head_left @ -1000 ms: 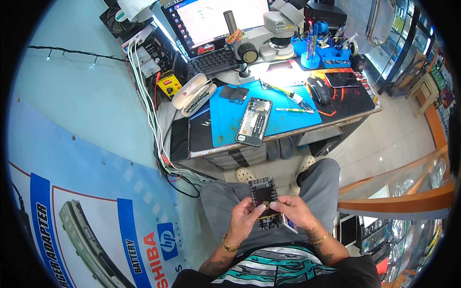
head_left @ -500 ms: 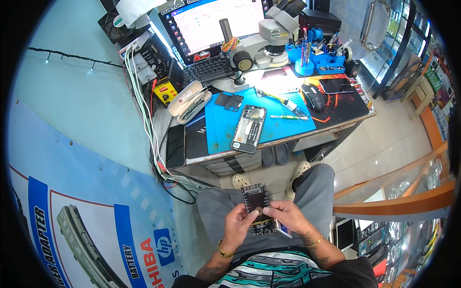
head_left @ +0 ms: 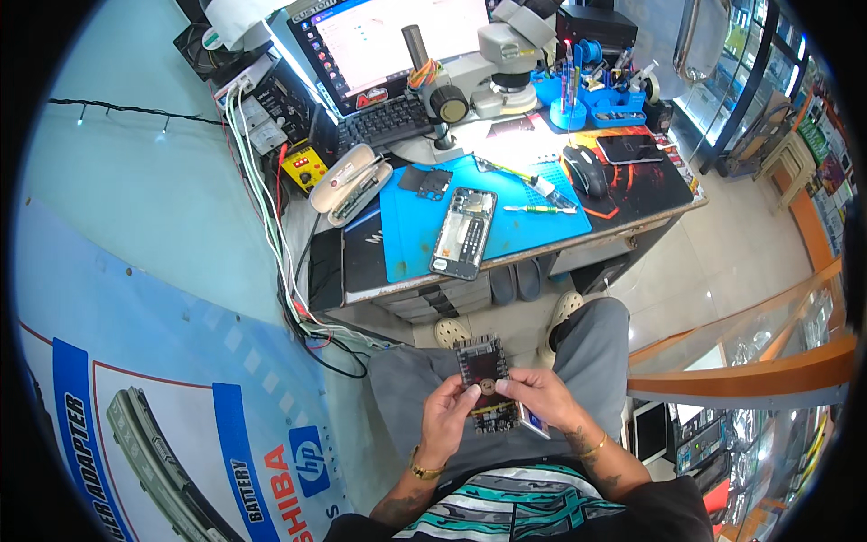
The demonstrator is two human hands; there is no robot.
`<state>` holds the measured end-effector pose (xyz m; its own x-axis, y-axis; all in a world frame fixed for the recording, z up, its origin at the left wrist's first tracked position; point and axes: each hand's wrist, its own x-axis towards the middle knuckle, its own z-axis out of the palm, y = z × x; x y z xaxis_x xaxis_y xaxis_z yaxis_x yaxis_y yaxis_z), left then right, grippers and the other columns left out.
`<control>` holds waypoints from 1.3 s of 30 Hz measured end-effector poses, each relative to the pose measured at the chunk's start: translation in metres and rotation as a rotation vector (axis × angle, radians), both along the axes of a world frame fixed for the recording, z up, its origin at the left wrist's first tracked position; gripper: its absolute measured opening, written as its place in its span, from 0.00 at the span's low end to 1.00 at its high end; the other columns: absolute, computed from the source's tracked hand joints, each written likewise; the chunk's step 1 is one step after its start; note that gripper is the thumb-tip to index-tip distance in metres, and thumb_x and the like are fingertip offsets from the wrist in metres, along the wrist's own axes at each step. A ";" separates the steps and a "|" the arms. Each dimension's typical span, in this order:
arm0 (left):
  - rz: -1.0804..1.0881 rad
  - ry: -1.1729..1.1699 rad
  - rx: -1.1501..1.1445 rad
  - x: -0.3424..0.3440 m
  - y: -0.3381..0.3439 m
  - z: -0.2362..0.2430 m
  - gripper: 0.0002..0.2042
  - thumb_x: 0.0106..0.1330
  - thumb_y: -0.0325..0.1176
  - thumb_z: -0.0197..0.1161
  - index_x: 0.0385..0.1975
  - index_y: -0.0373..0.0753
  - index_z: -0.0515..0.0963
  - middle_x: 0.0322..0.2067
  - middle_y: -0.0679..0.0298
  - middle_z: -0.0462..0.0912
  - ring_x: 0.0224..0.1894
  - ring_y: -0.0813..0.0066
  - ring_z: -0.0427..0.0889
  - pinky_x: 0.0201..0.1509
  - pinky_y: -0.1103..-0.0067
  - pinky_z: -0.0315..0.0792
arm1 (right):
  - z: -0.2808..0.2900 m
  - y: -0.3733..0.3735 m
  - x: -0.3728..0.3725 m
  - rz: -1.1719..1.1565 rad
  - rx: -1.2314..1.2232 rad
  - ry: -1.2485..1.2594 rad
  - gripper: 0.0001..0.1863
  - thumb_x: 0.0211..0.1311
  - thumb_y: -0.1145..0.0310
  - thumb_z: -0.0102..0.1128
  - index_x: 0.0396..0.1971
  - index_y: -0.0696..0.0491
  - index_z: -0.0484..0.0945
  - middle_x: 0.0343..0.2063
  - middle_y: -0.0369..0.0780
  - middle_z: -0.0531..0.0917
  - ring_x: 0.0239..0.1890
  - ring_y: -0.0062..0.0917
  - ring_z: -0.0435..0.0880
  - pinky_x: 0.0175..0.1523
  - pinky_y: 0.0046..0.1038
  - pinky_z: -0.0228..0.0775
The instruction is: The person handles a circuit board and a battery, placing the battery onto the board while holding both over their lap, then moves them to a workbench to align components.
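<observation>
Above my lap I hold a dark, flat board that looks like a circuit board, with rows of small metallic parts along its edges. My left hand grips its left side, fingers curled beneath and thumb on top. From the other side my right hand grips it in the same way. Both thumb tips meet at a small round brownish disc on the board; whether it is loose or fixed I cannot tell. Below my right hand juts the edge of a flat, pale-rimmed thing, mostly hidden.
On the desk, an opened phone lies on a blue mat, near a brush and a slim tool. Behind stand a microscope, keyboard and monitor. An open case sits left, a mouse right.
The whole view has shifted slightly, so the desk appears a little higher. Both hands keep hold of the board, with the thumbs still at the disc.
</observation>
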<state>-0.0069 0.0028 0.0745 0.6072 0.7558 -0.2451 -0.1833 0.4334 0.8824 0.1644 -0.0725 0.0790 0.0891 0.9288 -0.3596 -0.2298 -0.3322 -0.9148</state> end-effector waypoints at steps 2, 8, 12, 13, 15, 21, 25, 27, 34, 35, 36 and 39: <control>0.018 0.040 0.125 0.004 -0.001 0.001 0.11 0.66 0.23 0.57 0.48 0.30 0.73 0.41 0.64 0.79 0.42 0.82 0.76 0.49 0.83 0.71 | 0.002 0.002 -0.001 -0.061 -0.037 0.054 0.11 0.66 0.66 0.56 0.32 0.59 0.81 0.24 0.27 0.77 0.25 0.07 0.69 0.29 0.15 0.63; -0.023 -0.015 0.058 0.005 -0.002 -0.009 0.13 0.65 0.21 0.57 0.50 0.30 0.72 0.43 0.62 0.79 0.44 0.81 0.77 0.49 0.83 0.71 | -0.002 0.005 0.000 -0.181 -0.018 0.108 0.14 0.66 0.62 0.56 0.28 0.56 0.80 0.20 0.26 0.74 0.24 0.07 0.67 0.26 0.16 0.60; -0.010 0.005 0.028 0.007 -0.003 -0.010 0.13 0.65 0.21 0.57 0.50 0.30 0.72 0.42 0.62 0.79 0.42 0.82 0.76 0.49 0.83 0.71 | 0.000 0.005 0.000 -0.196 -0.003 0.125 0.13 0.66 0.62 0.56 0.29 0.56 0.80 0.21 0.26 0.75 0.24 0.07 0.68 0.27 0.16 0.61; -0.013 0.000 0.027 0.007 -0.003 -0.008 0.13 0.65 0.21 0.57 0.50 0.30 0.72 0.42 0.62 0.79 0.42 0.82 0.76 0.49 0.83 0.71 | 0.003 0.005 0.000 -0.202 0.004 0.136 0.13 0.67 0.62 0.56 0.29 0.56 0.81 0.21 0.26 0.76 0.24 0.07 0.67 0.27 0.16 0.61; -0.003 0.034 0.014 0.006 -0.003 -0.004 0.13 0.65 0.20 0.57 0.50 0.30 0.72 0.42 0.63 0.79 0.41 0.82 0.76 0.48 0.84 0.70 | 0.011 0.004 0.002 -0.183 -0.027 0.086 0.13 0.67 0.62 0.56 0.29 0.56 0.81 0.20 0.26 0.75 0.24 0.07 0.67 0.27 0.16 0.61; 0.270 -0.039 0.061 0.003 -0.004 -0.010 0.13 0.65 0.22 0.58 0.49 0.30 0.72 0.40 0.64 0.79 0.39 0.83 0.76 0.43 0.85 0.71 | -0.017 0.007 0.031 -0.407 0.087 0.302 0.16 0.71 0.59 0.46 0.39 0.54 0.79 0.19 0.33 0.78 0.16 0.11 0.66 0.20 0.19 0.59; 0.526 0.041 0.172 -0.006 0.028 -0.005 0.14 0.65 0.24 0.58 0.50 0.30 0.72 0.38 0.63 0.79 0.34 0.84 0.76 0.32 0.86 0.73 | -0.090 0.015 0.119 -0.817 0.373 0.908 0.21 0.68 0.57 0.43 0.55 0.53 0.68 0.41 0.52 0.81 0.11 0.18 0.65 0.16 0.20 0.59; 0.564 0.148 0.220 -0.009 0.059 0.014 0.15 0.67 0.27 0.56 0.52 0.29 0.72 0.36 0.63 0.79 0.28 0.84 0.76 0.23 0.86 0.72 | -0.128 0.020 0.168 -0.917 0.416 0.907 0.22 0.66 0.58 0.44 0.57 0.52 0.65 0.51 0.58 0.75 0.11 0.18 0.64 0.16 0.20 0.58; 0.509 0.606 0.680 0.002 0.172 0.040 0.18 0.68 0.35 0.56 0.51 0.28 0.74 0.27 0.64 0.79 0.20 0.85 0.72 0.15 0.84 0.67 | -0.166 0.077 0.234 -0.829 0.463 1.098 0.13 0.66 0.49 0.50 0.32 0.42 0.67 0.22 0.33 0.66 0.13 0.20 0.63 0.17 0.24 0.55; 0.482 0.660 0.733 0.007 0.181 0.038 0.18 0.67 0.35 0.56 0.50 0.27 0.74 0.27 0.63 0.80 0.21 0.85 0.72 0.15 0.84 0.67 | -0.164 0.078 0.229 -0.835 0.459 1.137 0.13 0.67 0.50 0.49 0.31 0.42 0.66 0.22 0.33 0.68 0.13 0.20 0.63 0.17 0.23 0.55; 0.491 0.722 0.765 0.011 0.189 0.040 0.16 0.66 0.34 0.56 0.48 0.28 0.76 0.26 0.61 0.80 0.21 0.82 0.73 0.15 0.81 0.67 | -0.159 0.081 0.225 -0.846 0.481 1.069 0.15 0.66 0.48 0.50 0.31 0.43 0.66 0.21 0.32 0.68 0.13 0.20 0.63 0.16 0.23 0.54; 0.520 0.762 1.045 -0.004 0.225 0.006 0.14 0.65 0.33 0.57 0.45 0.31 0.78 0.22 0.61 0.79 0.19 0.78 0.72 0.18 0.78 0.66 | -0.147 0.068 0.210 -0.870 0.495 1.049 0.18 0.63 0.44 0.53 0.29 0.43 0.67 0.20 0.33 0.69 0.12 0.20 0.63 0.16 0.23 0.52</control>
<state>-0.0107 0.2274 0.0805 0.1774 0.8870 0.4264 0.5482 -0.4489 0.7057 0.3746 -0.0041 -0.0675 0.5813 0.7649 -0.2775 -0.8135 0.5533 -0.1791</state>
